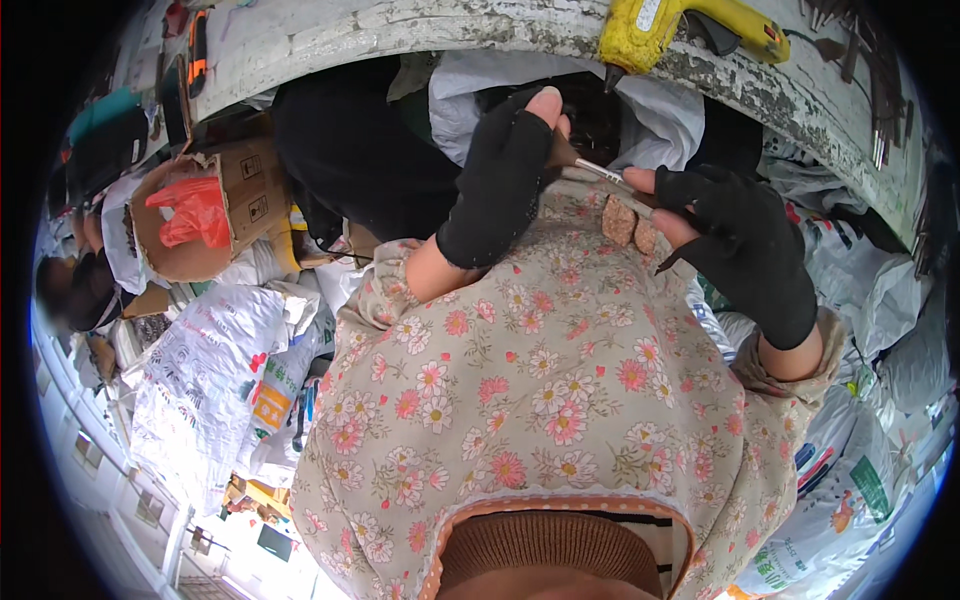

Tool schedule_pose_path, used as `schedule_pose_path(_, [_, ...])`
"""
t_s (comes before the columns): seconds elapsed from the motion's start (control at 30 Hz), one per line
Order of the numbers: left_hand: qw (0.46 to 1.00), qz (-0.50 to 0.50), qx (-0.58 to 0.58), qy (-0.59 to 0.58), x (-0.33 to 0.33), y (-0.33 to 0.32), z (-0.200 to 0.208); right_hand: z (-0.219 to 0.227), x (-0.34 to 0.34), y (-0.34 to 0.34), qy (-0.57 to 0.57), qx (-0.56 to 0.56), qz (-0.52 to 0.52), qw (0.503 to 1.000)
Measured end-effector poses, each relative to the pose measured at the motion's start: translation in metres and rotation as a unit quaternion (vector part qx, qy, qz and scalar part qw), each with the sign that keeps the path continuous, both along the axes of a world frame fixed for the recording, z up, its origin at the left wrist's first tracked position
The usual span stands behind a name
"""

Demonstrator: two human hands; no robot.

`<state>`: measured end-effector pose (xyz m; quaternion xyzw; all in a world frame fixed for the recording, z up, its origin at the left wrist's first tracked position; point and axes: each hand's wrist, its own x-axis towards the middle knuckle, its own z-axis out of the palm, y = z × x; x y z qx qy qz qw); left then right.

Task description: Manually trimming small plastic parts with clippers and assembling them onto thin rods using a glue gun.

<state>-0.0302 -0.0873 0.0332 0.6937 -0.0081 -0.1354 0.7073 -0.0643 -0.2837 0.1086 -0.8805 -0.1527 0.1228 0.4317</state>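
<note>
The left hand (495,180), in a black fingerless glove, is closed about the brown end of a slim rod (603,173) with a pale, silvery middle. Its thumb points up and away from the wearer. The right hand (740,245), gloved alike, pinches the rod's other end between bare fingertips (672,226); its remaining fingers are curled and partly hidden. Neither hand is spread, and they do not touch each other. The rod lies between them, slanting down toward the right hand, above the wearer's lap. What kind of tool it is cannot be told.

Two brown, speckled blocks (620,220) sit side by side just below the rod, near the right fingertips. Whether they are fixed to the rod cannot be told.

A floral smock (570,390) covers the wearer's torso and arms, its sleeves ending short of the gloves. Beyond the hands, a white bag (660,115) lies open with dark contents, below the edge of a worn, paint-flaked bench (400,32). A yellow glue gun (640,35) rests on the bench, nozzle over its edge. Dark tools (885,95) lie at the bench's right.

To the left stands an open carton (250,190) holding a red bag (190,212). Printed white sacks (205,380) lie below it; further sacks are heaped at right.
</note>
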Motion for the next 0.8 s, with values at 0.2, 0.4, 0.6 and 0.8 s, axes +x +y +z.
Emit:
schedule_pose_path(0.2, [0.997, 0.055, -0.040, 0.035, -0.007, 0.001, -0.002, -0.014, 0.001, 0.014, -0.041, -0.020, 0.019, 0.999])
schedule_pose_path(0.4, [0.997, -0.035, 0.004, 0.069, 0.002, 0.013, 0.009, -0.052, -0.005, 0.017, 0.117, 0.213, -0.058, 0.968])
schedule_pose_path(0.6, [0.988, -0.120, -0.005, 0.096, 0.006, 0.026, -0.004, -0.063, -0.011, 0.014, 0.225, 0.223, -0.064, 0.946])
schedule_pose_path(0.8, [0.985, -0.101, 0.022, 0.135, 0.003, 0.026, -0.018, -0.088, -0.015, 0.016, 0.197, 0.254, -0.003, 0.947])
